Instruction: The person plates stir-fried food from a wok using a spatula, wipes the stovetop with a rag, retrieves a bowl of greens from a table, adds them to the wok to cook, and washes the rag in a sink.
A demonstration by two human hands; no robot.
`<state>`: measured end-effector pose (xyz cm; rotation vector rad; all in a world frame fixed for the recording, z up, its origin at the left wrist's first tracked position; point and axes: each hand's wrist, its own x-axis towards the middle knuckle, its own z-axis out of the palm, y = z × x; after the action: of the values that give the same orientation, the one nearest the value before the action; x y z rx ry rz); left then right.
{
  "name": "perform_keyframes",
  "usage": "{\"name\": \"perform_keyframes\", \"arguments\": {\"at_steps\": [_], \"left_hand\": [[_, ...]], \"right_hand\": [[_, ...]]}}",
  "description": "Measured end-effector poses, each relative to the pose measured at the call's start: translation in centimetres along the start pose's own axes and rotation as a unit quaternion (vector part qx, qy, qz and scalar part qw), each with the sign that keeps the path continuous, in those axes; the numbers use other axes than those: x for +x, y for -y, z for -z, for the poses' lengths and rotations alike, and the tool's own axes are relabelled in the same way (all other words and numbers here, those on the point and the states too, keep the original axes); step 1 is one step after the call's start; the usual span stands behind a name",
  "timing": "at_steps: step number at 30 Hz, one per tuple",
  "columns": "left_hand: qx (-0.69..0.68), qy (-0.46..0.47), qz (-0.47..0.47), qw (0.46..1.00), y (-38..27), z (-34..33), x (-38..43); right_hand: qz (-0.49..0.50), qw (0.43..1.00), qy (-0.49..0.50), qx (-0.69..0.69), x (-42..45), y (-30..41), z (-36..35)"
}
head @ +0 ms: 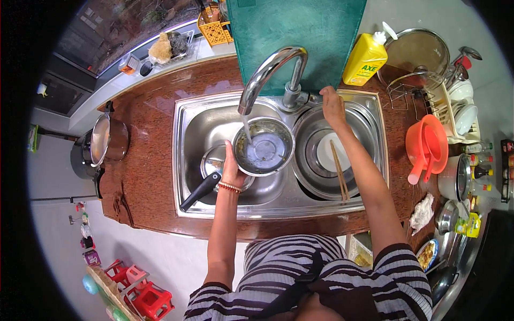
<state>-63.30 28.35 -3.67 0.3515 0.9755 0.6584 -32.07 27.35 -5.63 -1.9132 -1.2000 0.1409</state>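
Note:
My left hand (233, 168) grips the side of a metal bowl (264, 147), tilted over the left sink basin (196, 132). Water runs from the chrome faucet (273, 64) into the bowl, which has food bits on its inner wall. Beside the faucet base, my right hand (333, 105) is at the faucet's lever; whether its fingers close on it I cannot tell. Under the bowl lies a metal pan with a black handle (200, 191). A large metal basin (307, 176) in the right sink holds a white dish (327, 153) and wooden chopsticks (339, 172).
A teal board (297, 24) stands behind the faucet, with a yellow detergent bottle (364, 60) beside it. Right are a dish rack (439, 102), red-orange plastic dippers (417, 134), a metal pot (451, 176) and a white cloth (421, 213). A pot (116, 136) stands left.

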Motion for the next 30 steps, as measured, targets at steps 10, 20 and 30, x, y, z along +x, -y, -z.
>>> {"name": "perform_keyframes", "arguments": {"at_steps": [10, 20, 30], "left_hand": [[0.052, 0.013, 0.034, 0.998, -0.4, 0.7, 1.3], [0.103, 0.055, 0.046, 0.992, -1.3, 3.1, -1.0], [0.145, 0.02, -0.025, 0.989, -3.2, 2.4, -3.9]], "right_hand": [[-0.014, 1.0, 0.012, -0.023, 0.1, 0.4, 0.1], [-0.053, 0.998, 0.024, -0.028, -0.2, 0.5, 0.2], [0.103, 0.987, 0.065, -0.1, -7.9, 3.0, 0.7]]}}
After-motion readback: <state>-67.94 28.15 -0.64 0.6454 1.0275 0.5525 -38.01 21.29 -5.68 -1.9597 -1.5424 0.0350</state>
